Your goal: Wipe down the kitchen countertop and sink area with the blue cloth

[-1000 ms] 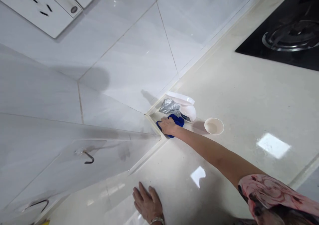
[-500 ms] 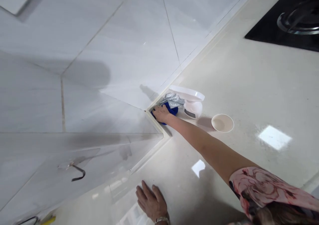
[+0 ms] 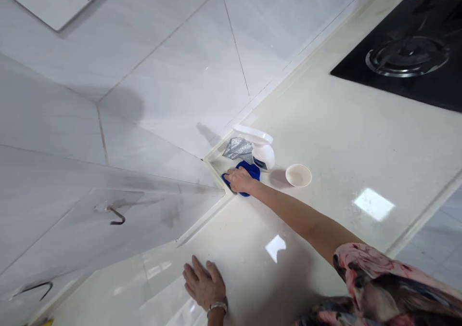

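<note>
My right hand (image 3: pixel 239 179) presses a blue cloth (image 3: pixel 250 171) onto the countertop, its fingers at the left wall's raised edge near the inner corner. Just behind the cloth lies a crumpled silvery cloth (image 3: pixel 238 149). Beside that is a white plastic device (image 3: pixel 263 154) with a flat top and a small dark panel; its kind is unclear. A white cup (image 3: pixel 299 176) stands to the right, above my forearm in the picture. Lower down, my left hand (image 3: pixel 204 283), wearing a bracelet at the wrist, rests flat on the counter with fingers apart, holding nothing.
A black gas hob (image 3: pixel 400 68) is set into the counter (image 3: pixel 346 138) at the upper right. White tiled walls rise at the left, bearing a metal hook (image 3: pixel 117 215), another hook (image 3: pixel 38 287) and a socket plate (image 3: pixel 57 3). The counter's front edge runs at the right.
My right hand has drawn the blue cloth out of the corner, along the left wall's edge toward me, leaving the silvery cloth more exposed. The camera view has shifted; my left hand stays flat.
</note>
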